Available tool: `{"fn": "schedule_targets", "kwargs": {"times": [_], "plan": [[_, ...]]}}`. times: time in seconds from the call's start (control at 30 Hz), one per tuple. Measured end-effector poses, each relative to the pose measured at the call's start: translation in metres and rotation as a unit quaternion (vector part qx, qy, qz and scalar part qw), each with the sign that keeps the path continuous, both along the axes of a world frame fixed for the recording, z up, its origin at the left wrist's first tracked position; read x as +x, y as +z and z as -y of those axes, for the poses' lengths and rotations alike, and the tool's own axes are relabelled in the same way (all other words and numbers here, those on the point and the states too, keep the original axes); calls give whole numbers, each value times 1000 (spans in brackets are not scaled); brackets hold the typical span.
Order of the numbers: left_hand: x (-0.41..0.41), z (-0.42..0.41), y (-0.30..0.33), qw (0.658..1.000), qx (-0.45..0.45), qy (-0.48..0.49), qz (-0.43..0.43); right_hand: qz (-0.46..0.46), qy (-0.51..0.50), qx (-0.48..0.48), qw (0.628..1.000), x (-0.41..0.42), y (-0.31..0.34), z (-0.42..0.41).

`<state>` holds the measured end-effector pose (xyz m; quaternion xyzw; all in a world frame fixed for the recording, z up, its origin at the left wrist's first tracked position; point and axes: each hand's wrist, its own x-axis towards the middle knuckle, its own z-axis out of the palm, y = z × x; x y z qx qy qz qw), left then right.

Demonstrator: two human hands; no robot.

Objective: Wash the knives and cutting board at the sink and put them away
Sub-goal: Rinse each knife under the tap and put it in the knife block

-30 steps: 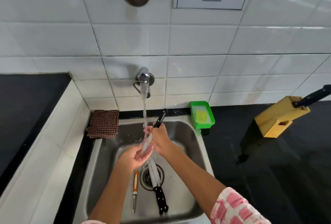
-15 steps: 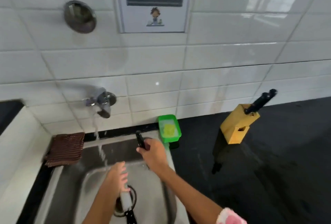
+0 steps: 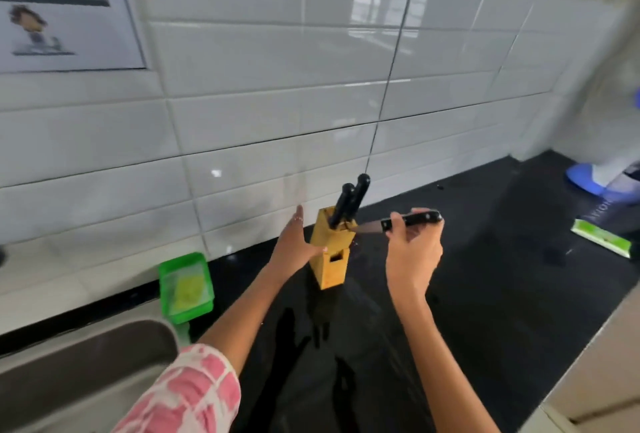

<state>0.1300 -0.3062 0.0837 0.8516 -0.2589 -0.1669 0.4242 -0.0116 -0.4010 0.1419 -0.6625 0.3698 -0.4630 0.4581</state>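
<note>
A yellow wooden knife block [image 3: 330, 266] stands on the black counter near the tiled wall. Two black knife handles [image 3: 349, 197] stick out of its top. My left hand [image 3: 294, 245] rests flat against the block's left side, fingers straight and thumb on its front face. My right hand [image 3: 412, 252] grips a black-handled knife [image 3: 412, 218] held roughly level, and its blade tip meets the top of the block. The cutting board and the other knives are out of view.
A green tray with a yellow sponge [image 3: 185, 285] sits left of the block by the sink corner [image 3: 104, 339]. At the counter's far right lie a green and white flat object [image 3: 601, 237] and a blue-based object [image 3: 585, 178]. A pale ledge borders the lower right.
The view has swung right from the sink to the counter. My right hand has carried the knife from under the tap to the block. My left hand has left the sink and now touches the block.
</note>
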Motion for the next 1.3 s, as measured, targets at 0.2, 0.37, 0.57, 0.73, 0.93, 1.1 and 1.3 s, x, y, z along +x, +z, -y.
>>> {"fn": "schedule_targets", "kwargs": {"times": [0.2, 0.37, 0.57, 0.73, 0.93, 1.1, 1.3], "plan": [[8, 38, 9, 999, 19, -24, 36, -58, 52, -68, 995, 29, 5, 19], [9, 40, 5, 998, -5, -12, 57, -93, 70, -109, 987, 30, -5, 22], [9, 39, 10, 998, 3, -33, 62, -133, 101, -153, 974, 39, -10, 20], [8, 38, 12, 997, -5, -43, 66, -158, 121, -136, 971, 38, -17, 21], [8, 37, 16, 998, 5, -41, 48, -253, 140, -193, 938, 63, -29, 18], [4, 37, 22, 998, 15, -48, 39, -240, 167, -117, 949, 71, -27, 20], [-19, -20, -6, 997, -71, 26, -33, -150, 97, 16, 984, 31, -65, -46]]}}
